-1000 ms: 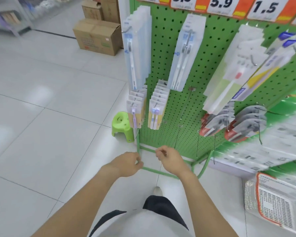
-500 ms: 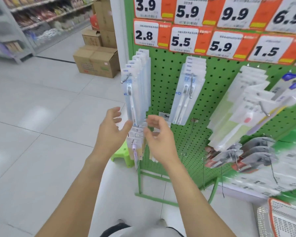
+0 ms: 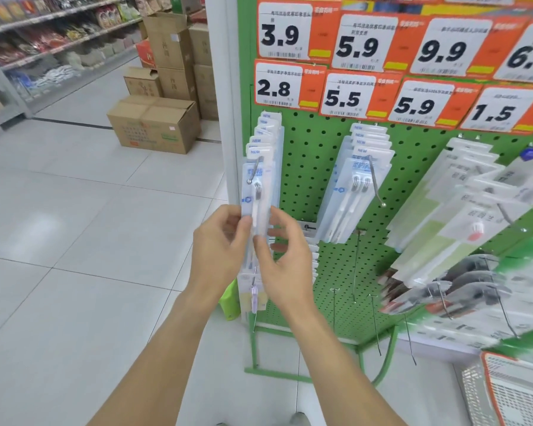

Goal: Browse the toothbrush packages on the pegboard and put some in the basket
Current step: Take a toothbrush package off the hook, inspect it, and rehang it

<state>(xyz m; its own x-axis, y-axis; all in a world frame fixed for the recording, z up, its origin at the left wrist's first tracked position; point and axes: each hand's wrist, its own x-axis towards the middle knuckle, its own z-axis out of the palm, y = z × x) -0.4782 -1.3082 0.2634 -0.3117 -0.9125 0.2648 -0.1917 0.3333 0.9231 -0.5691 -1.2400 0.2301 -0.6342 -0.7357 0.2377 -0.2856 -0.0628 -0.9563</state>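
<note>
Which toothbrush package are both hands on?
On the green pegboard, find the leftmost hook, below the 2.8 price tag. The front toothbrush package there is pinched between the left hand and right hand; unlike the two-brush packs beside it, it shows one brush.

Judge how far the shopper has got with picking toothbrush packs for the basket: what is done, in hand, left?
Done: nothing visibly; the slice of basket in view shows no pack. In hand: the left hand and right hand pinch the front toothbrush pack, which hangs on its hook. Left: slide it off, drop it in, browse the other hooks.
</note>
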